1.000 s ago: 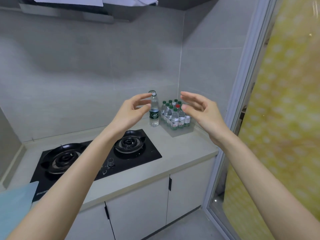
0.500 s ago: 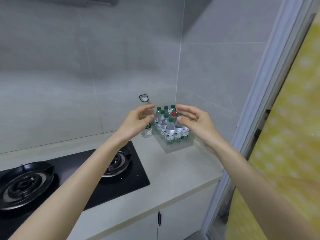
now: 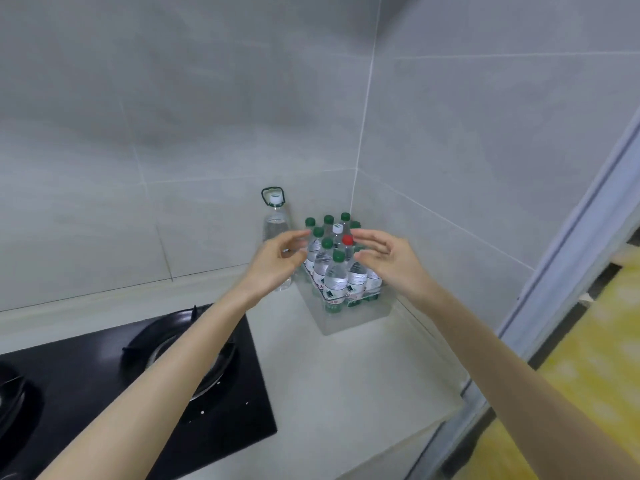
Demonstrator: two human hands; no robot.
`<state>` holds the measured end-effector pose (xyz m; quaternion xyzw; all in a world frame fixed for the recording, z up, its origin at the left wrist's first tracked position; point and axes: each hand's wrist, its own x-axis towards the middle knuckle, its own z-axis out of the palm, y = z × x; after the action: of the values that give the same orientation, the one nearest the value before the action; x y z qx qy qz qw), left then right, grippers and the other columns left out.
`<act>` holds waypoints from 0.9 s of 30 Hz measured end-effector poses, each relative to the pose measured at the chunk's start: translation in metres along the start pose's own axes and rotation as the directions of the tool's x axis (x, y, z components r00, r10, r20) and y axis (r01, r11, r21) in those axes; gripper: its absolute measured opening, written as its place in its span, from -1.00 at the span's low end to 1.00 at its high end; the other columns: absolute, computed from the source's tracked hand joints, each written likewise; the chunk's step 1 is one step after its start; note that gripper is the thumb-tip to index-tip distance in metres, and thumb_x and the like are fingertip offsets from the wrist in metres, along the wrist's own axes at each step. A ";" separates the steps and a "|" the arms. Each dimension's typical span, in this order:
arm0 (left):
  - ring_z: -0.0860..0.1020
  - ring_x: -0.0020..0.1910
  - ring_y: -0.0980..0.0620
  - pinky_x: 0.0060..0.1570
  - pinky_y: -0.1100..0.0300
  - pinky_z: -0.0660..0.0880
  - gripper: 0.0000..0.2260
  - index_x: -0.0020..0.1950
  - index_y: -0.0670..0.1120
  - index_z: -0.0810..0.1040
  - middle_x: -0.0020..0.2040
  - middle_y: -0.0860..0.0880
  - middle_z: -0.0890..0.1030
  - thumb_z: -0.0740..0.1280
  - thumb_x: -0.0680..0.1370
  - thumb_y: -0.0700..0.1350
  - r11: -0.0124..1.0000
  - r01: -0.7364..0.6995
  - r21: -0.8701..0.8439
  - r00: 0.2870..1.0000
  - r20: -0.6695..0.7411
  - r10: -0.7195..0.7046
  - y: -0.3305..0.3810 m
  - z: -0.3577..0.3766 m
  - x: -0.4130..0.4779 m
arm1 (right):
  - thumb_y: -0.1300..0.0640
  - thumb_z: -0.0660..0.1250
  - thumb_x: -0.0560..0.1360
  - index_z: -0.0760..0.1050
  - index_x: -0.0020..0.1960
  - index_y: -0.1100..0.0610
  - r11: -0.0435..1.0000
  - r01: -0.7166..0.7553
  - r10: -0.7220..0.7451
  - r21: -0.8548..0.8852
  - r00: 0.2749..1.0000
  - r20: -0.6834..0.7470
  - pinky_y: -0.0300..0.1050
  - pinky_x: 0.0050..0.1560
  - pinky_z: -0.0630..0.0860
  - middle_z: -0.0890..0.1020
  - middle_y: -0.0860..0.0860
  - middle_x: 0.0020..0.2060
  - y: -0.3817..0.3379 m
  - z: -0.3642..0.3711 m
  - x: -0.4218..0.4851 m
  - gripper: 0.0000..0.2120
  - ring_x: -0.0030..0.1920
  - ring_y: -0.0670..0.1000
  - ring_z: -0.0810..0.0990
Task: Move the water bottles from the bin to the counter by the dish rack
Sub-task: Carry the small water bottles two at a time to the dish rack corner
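A clear plastic bin (image 3: 349, 320) stands in the counter's back right corner and holds several small water bottles (image 3: 335, 282), most with green caps, one with a red cap (image 3: 347, 240) and one with a white cap. My left hand (image 3: 277, 265) hovers at the bin's left side with its fingers apart and nothing in it. My right hand (image 3: 391, 261) hovers at the bin's right side, also open and empty, its fingertips near the red cap. Both hands sit at about bottle-top height. No dish rack is in view.
A taller clear bottle with a carry loop (image 3: 275, 223) stands against the wall just left of the bin, partly behind my left hand. A black gas hob (image 3: 214, 372) fills the counter's left part. A door frame (image 3: 568, 258) and a yellow patterned surface lie to the right.
The view has moved closer to the corner and tilted down. Both hands have reached forward and drawn nearer to the bottles in the bin, staying open.
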<state>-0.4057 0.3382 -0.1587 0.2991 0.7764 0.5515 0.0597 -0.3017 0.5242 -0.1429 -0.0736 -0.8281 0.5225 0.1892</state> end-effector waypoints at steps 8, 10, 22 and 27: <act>0.58 0.01 0.09 0.08 0.34 0.49 -0.69 0.31 -0.03 0.51 0.16 -0.03 0.59 0.29 0.57 -0.22 0.989 0.149 -0.026 0.987 0.072 -0.147 -0.075 0.030 0.065 | 0.29 0.34 0.50 0.48 0.33 0.09 0.955 -0.072 0.081 -0.288 0.997 0.019 -0.22 0.19 0.47 0.56 -0.06 0.22 0.075 0.011 0.087 -0.59 0.12 -0.05 0.58; 0.55 -0.04 0.16 -0.11 0.54 0.44 -0.68 0.34 -0.07 0.49 0.13 -0.02 0.57 0.28 0.58 -0.24 0.984 0.174 -0.030 0.981 0.089 -0.170 -0.088 0.037 0.078 | 0.29 0.33 0.50 0.46 0.35 0.10 0.942 -0.095 0.113 -0.321 0.993 0.036 -0.10 0.19 0.52 0.55 -0.01 0.27 0.095 0.015 0.107 -0.57 0.09 -0.02 0.59; 0.54 0.13 0.10 0.17 0.25 0.43 -0.67 0.30 0.01 0.51 0.12 0.02 0.57 0.30 0.57 -0.24 0.952 0.305 -0.027 0.952 0.035 -0.304 -0.144 0.056 0.113 | 0.19 0.43 0.48 0.54 0.20 0.15 0.871 -0.044 0.110 -0.489 0.988 0.107 -0.14 0.10 0.52 0.66 0.03 -0.02 0.177 0.048 0.176 -0.70 -0.06 -0.03 0.59; 0.57 0.07 0.08 0.11 0.25 0.44 -0.69 0.28 0.04 0.52 0.11 0.03 0.58 0.31 0.57 -0.21 0.924 0.380 -0.041 0.924 -0.035 -0.381 -0.153 0.063 0.112 | 0.12 0.49 0.43 0.56 0.13 0.09 0.872 0.023 0.076 -0.489 0.980 0.182 0.00 0.02 0.60 0.65 -0.01 -0.20 0.197 0.045 0.190 -0.70 -0.17 0.01 0.64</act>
<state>-0.5314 0.4170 -0.2929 0.1300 0.8115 0.5485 0.1543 -0.5082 0.6345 -0.2914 -0.0787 -0.9466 0.3036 0.0750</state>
